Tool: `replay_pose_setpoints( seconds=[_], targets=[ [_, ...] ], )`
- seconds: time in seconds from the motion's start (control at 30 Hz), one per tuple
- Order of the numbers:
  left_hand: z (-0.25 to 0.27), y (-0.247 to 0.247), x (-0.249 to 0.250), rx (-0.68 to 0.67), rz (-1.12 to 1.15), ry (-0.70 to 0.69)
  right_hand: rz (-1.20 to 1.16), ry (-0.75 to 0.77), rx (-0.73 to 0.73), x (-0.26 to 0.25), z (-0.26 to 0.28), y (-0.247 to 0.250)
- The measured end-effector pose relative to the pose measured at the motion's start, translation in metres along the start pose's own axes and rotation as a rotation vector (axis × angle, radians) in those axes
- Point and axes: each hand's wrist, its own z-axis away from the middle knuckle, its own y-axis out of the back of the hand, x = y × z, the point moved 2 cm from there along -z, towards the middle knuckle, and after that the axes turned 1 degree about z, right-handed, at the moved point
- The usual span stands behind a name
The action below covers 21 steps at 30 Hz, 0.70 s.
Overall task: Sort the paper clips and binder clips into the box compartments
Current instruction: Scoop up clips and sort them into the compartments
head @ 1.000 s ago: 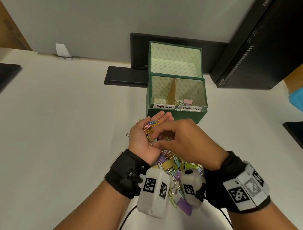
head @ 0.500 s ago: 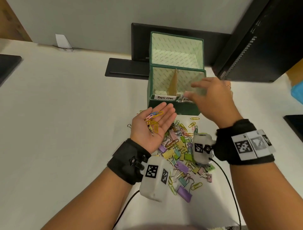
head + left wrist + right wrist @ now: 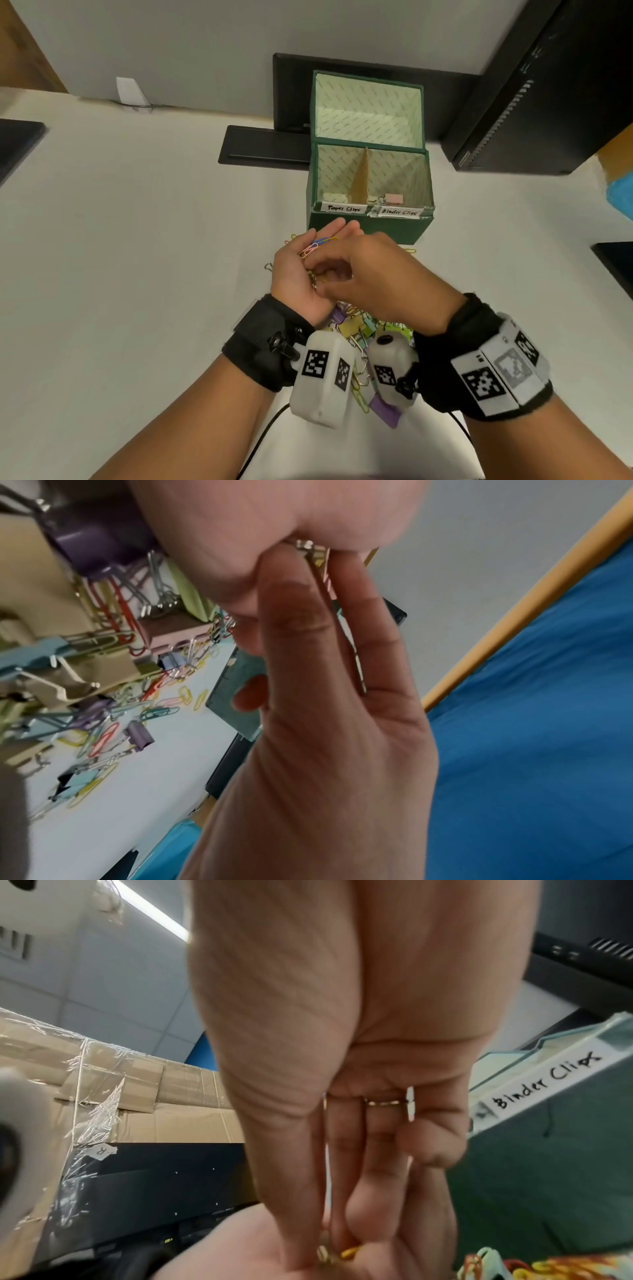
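coloured paper clips [image 3: 317, 246] lie in the cupped, upturned left hand [image 3: 301, 274]; right hand [image 3: 373, 274] fingertips pinch a clip from the palm. best keep the palm level, then lift straight toward the green box [image 3: 370, 229] just ahead.

Clip pile [image 3: 356, 329] under hands, box [image 3: 370, 226] behind; binder clip [image 3: 394, 198] prob. in R compartment

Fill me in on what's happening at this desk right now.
A person is sorting clips into a green box labelled Paper Clips and Binder Clips. The left hand is cupped palm-up, holding coloured paper clips. The right hand reaches into that palm, fingertips pinching at a clip. A mixed pile of clips lies on the table beneath the wrists. One pink binder clip is in the binder side.
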Motion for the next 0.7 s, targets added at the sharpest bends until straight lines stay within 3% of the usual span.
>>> replay_pose_setpoints(
  seconds=[0.13, 0.47, 0.53, 0.6, 0.7],
  targets=[
    [-0.001, 0.001, 0.001, 0.007, -0.009, 0.003, -0.017, -0.017, -0.02, 0.0, -0.001, -0.001],
    [0.001, -0.002, 0.001, -0.034, 0.045, 0.008, -0.242, 0.003, 0.101, 0.012, 0.006, 0.004],
    [0.001, -0.002, 0.001, -0.046, 0.07, -0.003, -0.405, -0.02, 0.197, 0.018, 0.009, 0.018],
    [0.0, 0.0, 0.002, -0.058, 0.086, -0.021, -0.488, -0.075, 0.41, 0.031, 0.01, 0.037],
    [0.0, 0.0, 0.001, -0.075, 0.082, -0.01, -0.317, -0.19, 0.709, 0.057, 0.01, 0.066]
  ],
)
